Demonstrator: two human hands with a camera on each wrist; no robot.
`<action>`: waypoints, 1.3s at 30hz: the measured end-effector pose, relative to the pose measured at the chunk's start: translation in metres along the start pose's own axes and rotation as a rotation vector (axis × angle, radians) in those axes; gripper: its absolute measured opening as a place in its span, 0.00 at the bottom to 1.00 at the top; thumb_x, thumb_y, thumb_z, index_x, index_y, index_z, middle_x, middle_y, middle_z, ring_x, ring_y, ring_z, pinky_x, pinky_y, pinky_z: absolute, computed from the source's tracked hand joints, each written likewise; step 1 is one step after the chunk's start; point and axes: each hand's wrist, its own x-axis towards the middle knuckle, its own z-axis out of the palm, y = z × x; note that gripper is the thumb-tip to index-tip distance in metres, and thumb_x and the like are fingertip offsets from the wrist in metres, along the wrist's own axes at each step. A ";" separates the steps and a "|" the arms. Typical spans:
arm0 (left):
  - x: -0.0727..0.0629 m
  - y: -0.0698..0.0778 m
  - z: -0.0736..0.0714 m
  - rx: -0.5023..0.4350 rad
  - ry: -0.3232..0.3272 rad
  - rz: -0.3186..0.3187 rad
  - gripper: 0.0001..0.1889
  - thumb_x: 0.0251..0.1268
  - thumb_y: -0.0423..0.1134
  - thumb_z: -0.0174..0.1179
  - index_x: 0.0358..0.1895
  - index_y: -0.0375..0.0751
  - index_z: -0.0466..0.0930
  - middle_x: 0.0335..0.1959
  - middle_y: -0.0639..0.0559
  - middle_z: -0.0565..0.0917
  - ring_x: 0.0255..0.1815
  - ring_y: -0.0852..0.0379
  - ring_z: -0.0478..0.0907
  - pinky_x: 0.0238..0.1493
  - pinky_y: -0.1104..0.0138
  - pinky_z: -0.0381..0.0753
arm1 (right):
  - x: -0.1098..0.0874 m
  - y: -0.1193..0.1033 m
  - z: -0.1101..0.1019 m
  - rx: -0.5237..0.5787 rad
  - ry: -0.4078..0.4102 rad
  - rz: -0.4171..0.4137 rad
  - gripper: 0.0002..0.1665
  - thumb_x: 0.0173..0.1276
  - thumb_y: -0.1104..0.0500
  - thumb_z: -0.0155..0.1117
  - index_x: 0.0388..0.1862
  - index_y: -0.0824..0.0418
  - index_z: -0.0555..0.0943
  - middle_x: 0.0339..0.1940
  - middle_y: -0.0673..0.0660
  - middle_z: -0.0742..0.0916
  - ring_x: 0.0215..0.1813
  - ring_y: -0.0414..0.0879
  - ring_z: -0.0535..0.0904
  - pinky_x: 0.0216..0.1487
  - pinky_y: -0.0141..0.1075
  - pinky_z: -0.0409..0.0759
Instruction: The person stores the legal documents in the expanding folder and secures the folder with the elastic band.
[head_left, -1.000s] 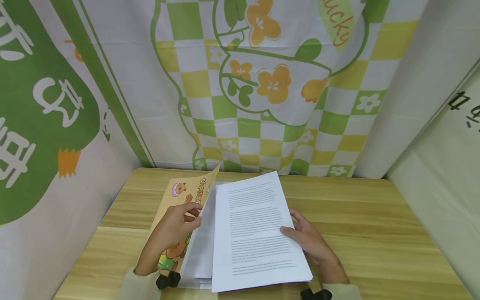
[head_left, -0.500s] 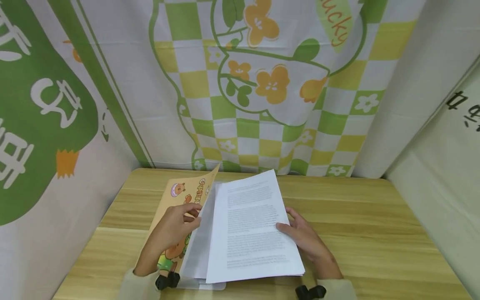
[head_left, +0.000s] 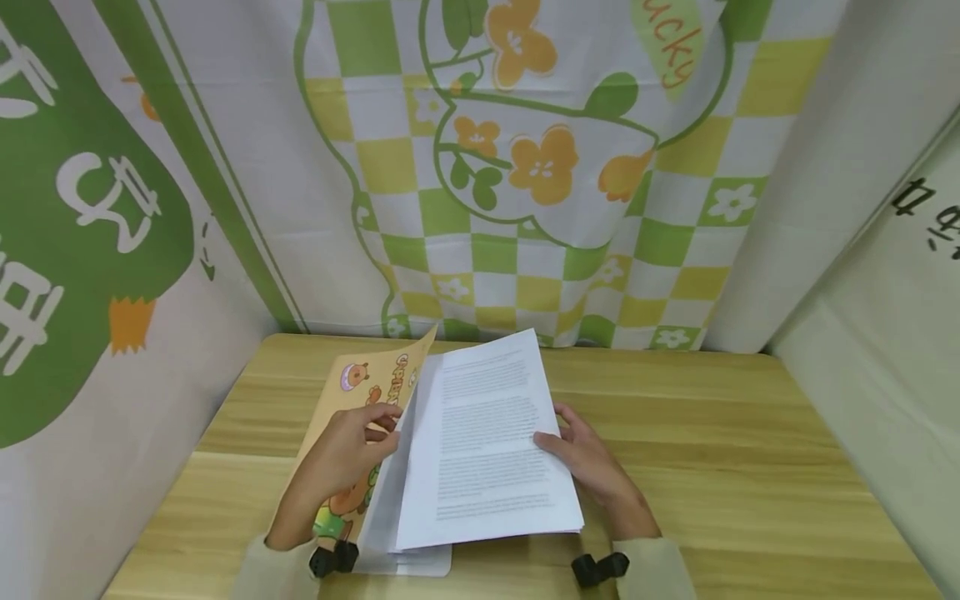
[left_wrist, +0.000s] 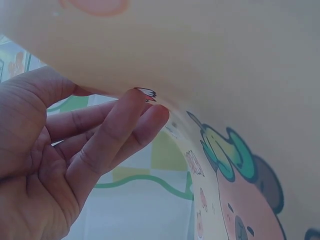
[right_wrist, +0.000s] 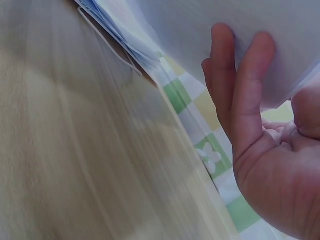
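A folder [head_left: 386, 375] with an orange-yellow cover and cartoon animals lies on the table, its cover lifted at a slant. My left hand [head_left: 347, 446] pinches the cover's free edge; in the left wrist view the cover [left_wrist: 240, 65] bends above the fingers. Printed white sheets [head_left: 487, 442] are tilted over the inside of the folder, whose pale lower edge [head_left: 427, 563] shows beneath them. With the thumb on top and fingers underneath, my right hand [head_left: 592, 467] grips the sheets' right edge. From the right wrist, their underside [right_wrist: 295, 45] appears above the fingers.
The wooden table [head_left: 720, 467] extends to the right of the folder. A checkered curtain with flowers [head_left: 547, 167] hangs behind its far edge. Printed cloth walls [head_left: 90, 208] stand on both sides. Black bands with small blocks [head_left: 600, 569] sit on both wrists.
My right hand has carried the sheets left and slightly away from me, further over the folder. The left hand stays on the raised cover.
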 end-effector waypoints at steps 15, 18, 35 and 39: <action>0.002 -0.001 0.003 0.001 -0.007 0.009 0.15 0.70 0.29 0.61 0.58 0.28 0.82 0.45 0.41 0.86 0.43 0.47 0.87 0.43 0.63 0.86 | 0.006 -0.003 0.015 -0.040 0.023 0.021 0.34 0.78 0.63 0.59 0.76 0.65 0.59 0.47 0.69 0.86 0.40 0.54 0.88 0.38 0.40 0.84; 0.002 -0.002 0.003 0.001 -0.009 0.014 0.15 0.70 0.29 0.61 0.58 0.28 0.82 0.45 0.42 0.86 0.43 0.47 0.87 0.42 0.64 0.86 | 0.007 -0.004 0.017 -0.045 0.022 0.014 0.33 0.78 0.63 0.59 0.76 0.66 0.58 0.49 0.70 0.85 0.42 0.55 0.87 0.39 0.40 0.84; 0.002 -0.002 0.004 0.000 -0.010 0.035 0.15 0.69 0.27 0.62 0.56 0.27 0.82 0.42 0.45 0.85 0.42 0.47 0.87 0.41 0.65 0.86 | 0.015 0.003 0.036 -0.094 0.071 0.012 0.32 0.76 0.63 0.63 0.74 0.61 0.63 0.46 0.65 0.86 0.41 0.55 0.87 0.38 0.41 0.83; 0.002 -0.002 0.005 -0.009 -0.009 0.024 0.15 0.69 0.28 0.62 0.57 0.27 0.82 0.43 0.45 0.85 0.43 0.47 0.87 0.42 0.65 0.86 | 0.015 0.004 0.040 -0.096 0.069 0.009 0.31 0.76 0.63 0.62 0.73 0.61 0.63 0.46 0.66 0.86 0.41 0.56 0.87 0.38 0.42 0.84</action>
